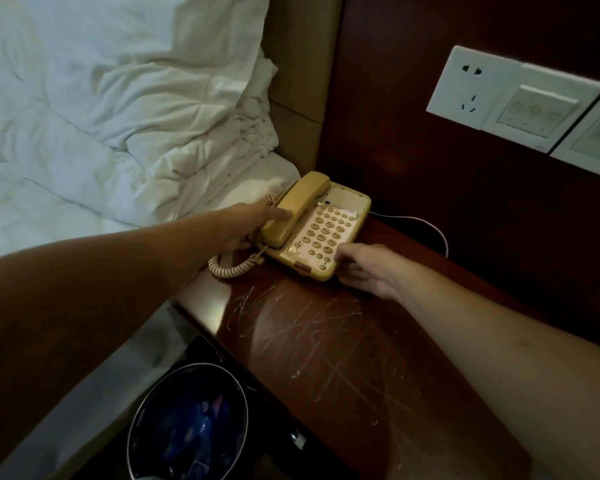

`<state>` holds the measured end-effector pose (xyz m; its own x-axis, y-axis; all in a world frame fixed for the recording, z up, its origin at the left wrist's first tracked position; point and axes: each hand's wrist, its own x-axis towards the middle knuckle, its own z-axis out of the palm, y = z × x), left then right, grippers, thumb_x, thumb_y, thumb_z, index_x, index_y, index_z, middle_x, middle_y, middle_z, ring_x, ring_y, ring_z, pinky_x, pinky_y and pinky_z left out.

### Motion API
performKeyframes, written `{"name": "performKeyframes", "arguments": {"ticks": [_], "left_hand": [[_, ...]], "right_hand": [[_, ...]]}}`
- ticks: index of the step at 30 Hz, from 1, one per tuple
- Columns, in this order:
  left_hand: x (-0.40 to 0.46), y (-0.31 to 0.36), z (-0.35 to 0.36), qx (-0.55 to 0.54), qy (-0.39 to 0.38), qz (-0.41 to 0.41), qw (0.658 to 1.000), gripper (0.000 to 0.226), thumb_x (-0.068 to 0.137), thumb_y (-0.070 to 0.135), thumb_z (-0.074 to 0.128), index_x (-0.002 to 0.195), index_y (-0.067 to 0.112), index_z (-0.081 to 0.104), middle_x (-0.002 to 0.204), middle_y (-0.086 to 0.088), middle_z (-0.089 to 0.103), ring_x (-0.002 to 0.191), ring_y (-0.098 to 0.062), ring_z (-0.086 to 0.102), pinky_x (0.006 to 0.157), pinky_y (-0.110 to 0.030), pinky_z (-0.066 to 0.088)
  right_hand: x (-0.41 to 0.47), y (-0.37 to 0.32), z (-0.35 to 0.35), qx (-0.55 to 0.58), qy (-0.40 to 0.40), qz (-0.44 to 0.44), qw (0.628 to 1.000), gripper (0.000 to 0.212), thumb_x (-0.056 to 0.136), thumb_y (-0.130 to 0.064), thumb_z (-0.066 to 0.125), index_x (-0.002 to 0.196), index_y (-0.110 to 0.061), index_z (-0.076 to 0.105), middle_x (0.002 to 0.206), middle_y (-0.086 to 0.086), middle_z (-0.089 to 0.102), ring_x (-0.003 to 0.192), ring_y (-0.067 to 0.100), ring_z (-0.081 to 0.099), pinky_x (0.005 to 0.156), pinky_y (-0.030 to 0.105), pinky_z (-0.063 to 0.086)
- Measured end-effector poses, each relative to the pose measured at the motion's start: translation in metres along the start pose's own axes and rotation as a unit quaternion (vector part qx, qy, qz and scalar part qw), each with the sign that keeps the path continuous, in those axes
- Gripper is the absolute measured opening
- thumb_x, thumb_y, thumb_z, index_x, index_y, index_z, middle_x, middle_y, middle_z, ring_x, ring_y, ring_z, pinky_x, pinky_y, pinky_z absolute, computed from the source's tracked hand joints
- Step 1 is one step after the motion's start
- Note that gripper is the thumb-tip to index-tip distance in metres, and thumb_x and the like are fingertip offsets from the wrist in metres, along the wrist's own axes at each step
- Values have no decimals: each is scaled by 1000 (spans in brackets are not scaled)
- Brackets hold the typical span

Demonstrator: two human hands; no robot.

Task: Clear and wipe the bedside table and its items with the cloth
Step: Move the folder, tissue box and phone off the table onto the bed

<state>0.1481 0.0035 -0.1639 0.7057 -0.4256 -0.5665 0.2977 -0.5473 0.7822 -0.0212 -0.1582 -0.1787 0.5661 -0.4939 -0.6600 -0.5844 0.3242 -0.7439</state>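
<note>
A yellow corded telephone sits at the far end of the dark wooden bedside table, its handset on the cradle. My left hand grips the phone's left side, thumb lying on the handset. My right hand holds the phone's near right corner, fingers curled under its edge. A coiled cord hangs off the phone's left side. The tabletop shows many pale scratches and smears. No cloth is in view.
A bed with rumpled white bedding lies to the left. A round bin with blue rubbish stands on the floor below the table's near left corner. A wall socket and switch panels sit on the dark panel at right. A thin cable runs behind the phone.
</note>
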Motion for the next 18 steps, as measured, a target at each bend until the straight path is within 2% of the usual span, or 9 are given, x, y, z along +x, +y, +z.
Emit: {"name": "performKeyframes", "arguments": {"ticks": [2,7,9,12,15,18], "left_hand": [[-11,0,0,5,-11,-11,1000,72,79,44,85,136,18,51,125,1,59,112,-18,57,91,-33,49],[-59,16,8,5,-48,-19,999,52,83,32,85,121,7,61,96,-4,68,78,-14,68,59,-27,57],[-83,27,14,27,-52,0,998,46,83,32,85,115,6,63,85,-6,72,63,-13,69,49,-23,55],[-124,45,28,78,-57,44,994,47,82,35,85,114,5,66,87,-8,76,66,-15,69,50,-24,56],[-172,63,48,96,-64,58,992,46,82,36,86,109,4,68,74,-7,78,61,-17,71,51,-26,58],[-214,75,76,123,-76,82,986,48,82,39,85,110,4,67,83,-7,79,71,-17,73,55,-26,57]], "right_hand": [[-8,1,-6,0,1,-3,1000,38,84,-9,73,120,-11,64,104,8,75,96,20,73,72,29,61],[-49,-4,-28,3,11,-21,1000,32,84,-9,72,115,-11,65,104,6,75,99,19,71,82,31,60],[-71,-5,-42,1,13,-35,999,30,84,-9,71,113,-11,67,103,5,75,99,19,71,82,30,59],[-111,-6,-70,-3,23,-58,998,28,83,-9,71,111,-11,68,102,4,76,98,18,71,79,29,59],[-154,-7,-106,-7,38,-76,996,27,83,-13,72,111,-12,69,103,4,77,99,19,72,81,30,60],[-200,-2,-145,-15,54,-96,994,26,85,-16,72,110,-11,70,99,5,78,98,20,73,84,32,60]]}}
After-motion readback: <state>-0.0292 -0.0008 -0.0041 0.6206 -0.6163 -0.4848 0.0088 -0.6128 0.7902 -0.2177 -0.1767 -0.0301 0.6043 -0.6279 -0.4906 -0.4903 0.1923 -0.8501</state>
